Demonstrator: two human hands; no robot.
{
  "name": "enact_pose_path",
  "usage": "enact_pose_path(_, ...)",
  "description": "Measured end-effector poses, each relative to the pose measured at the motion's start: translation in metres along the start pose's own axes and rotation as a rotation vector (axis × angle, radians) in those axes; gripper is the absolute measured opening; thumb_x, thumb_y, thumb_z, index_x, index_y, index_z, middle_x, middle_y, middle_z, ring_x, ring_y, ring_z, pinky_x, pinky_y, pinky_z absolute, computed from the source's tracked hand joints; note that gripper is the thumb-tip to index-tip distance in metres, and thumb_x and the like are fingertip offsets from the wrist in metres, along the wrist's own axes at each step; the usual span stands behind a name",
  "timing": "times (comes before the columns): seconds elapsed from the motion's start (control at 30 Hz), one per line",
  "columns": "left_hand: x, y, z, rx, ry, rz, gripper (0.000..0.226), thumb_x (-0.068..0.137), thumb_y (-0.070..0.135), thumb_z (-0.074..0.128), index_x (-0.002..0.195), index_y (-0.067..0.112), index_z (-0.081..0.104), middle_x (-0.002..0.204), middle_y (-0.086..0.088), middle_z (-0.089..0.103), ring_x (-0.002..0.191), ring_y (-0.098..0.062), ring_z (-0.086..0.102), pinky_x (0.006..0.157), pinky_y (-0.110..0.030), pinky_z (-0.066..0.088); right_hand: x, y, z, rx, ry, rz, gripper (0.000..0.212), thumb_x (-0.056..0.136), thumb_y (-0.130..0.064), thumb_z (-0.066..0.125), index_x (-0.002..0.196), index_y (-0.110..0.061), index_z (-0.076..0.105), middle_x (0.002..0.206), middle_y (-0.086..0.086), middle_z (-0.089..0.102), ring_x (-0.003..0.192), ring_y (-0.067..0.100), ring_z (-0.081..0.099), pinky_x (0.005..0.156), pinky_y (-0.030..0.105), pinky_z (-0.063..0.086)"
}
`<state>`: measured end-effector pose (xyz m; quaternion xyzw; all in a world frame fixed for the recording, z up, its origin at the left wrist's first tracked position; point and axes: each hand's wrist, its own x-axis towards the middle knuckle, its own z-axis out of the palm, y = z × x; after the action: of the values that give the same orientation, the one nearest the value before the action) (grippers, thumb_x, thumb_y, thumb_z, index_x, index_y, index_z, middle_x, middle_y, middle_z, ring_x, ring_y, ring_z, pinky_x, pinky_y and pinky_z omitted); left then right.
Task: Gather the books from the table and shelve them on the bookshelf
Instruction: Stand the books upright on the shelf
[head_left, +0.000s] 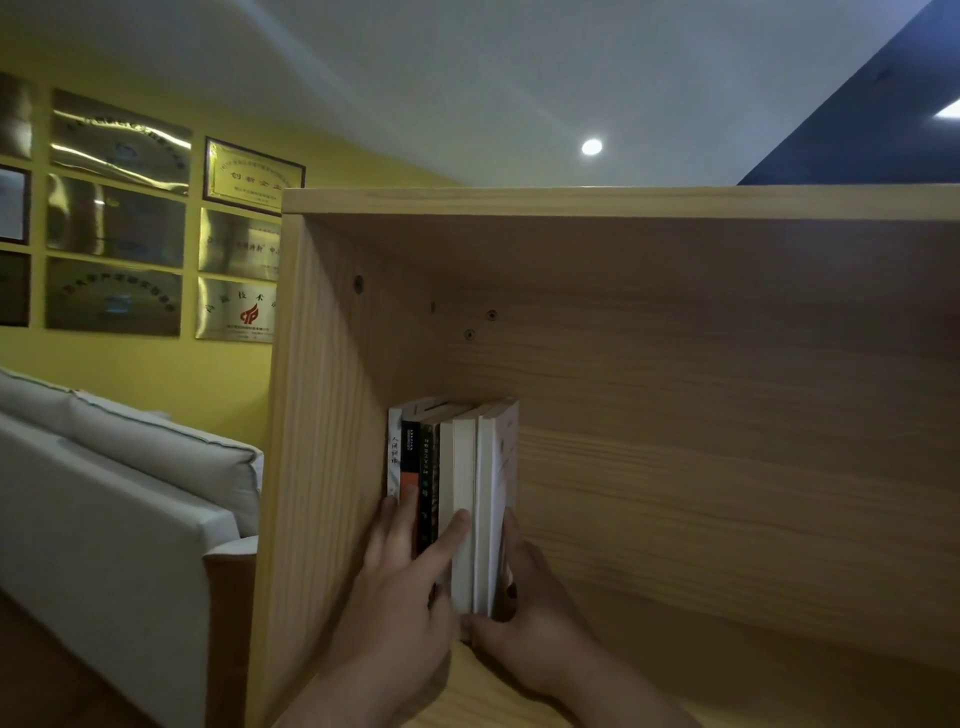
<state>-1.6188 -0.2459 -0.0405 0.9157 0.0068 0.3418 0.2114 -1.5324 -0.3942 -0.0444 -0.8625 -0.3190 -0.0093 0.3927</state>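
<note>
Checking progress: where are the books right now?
Head view: the books stand upright in the bookshelf against its left wall, between left hand and right hand.

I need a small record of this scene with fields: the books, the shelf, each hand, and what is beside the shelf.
books: several, upright in a row, at the left end of the compartment, against its side wall
bookshelf: light wood, open front
left hand: straight fingers press on the spines
right hand: holds the row's right side, fingers on the outer cover, thumb at the lower front edge
beside the shelf: pale sofa; plaques on a yellow wall
</note>
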Motion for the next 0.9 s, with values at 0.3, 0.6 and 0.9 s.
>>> enact_pose_path(0.3, 0.001, -0.001, 0.001, -0.015, -0.044, -0.078, 0.087, 0.096, 0.006, 0.051, 0.133, 0.070, 0.006, 0.149, 0.028, -0.045, 0.148, -0.006, -0.027, 0.125, -0.031, 0.014, 0.001, 0.003, 0.002, -0.041, 0.028, 0.004, 0.122, 0.074, -0.049, 0.076, 0.157, -0.048, -0.014, 0.158, -0.019, 0.029, 0.132, 0.002, 0.045, 0.109, 0.023, 0.043)
enact_pose_path(0.6, -0.015, 0.008, -0.014, -0.170, -0.105, -0.131, 0.071, 0.097, 0.014, 0.053, 0.154, 0.042, 0.022, 0.162, 0.024, -0.012, 0.151, -0.004, -0.009, 0.125, -0.033, 0.011, -0.022, -0.016, -0.010, 0.037, 0.052, 0.053, 0.090, 0.089, -0.042, 0.073, 0.159, -0.041, 0.016, 0.151, -0.018, 0.037, 0.136, 0.007, 0.041, 0.102, 0.015, 0.036)
enact_pose_path(0.9, -0.060, 0.013, -0.036, -0.130, -0.226, -0.308, 0.045, 0.096, 0.032, 0.057, 0.141, 0.036, 0.050, 0.146, 0.018, 0.045, 0.130, -0.004, 0.043, 0.113, -0.031, 0.040, -0.054, -0.016, -0.011, -0.115, 0.077, 0.156, 0.069, 0.097, -0.042, 0.059, 0.158, -0.027, 0.031, 0.157, 0.001, 0.045, 0.139, 0.020, 0.048, 0.114, 0.033, 0.041)
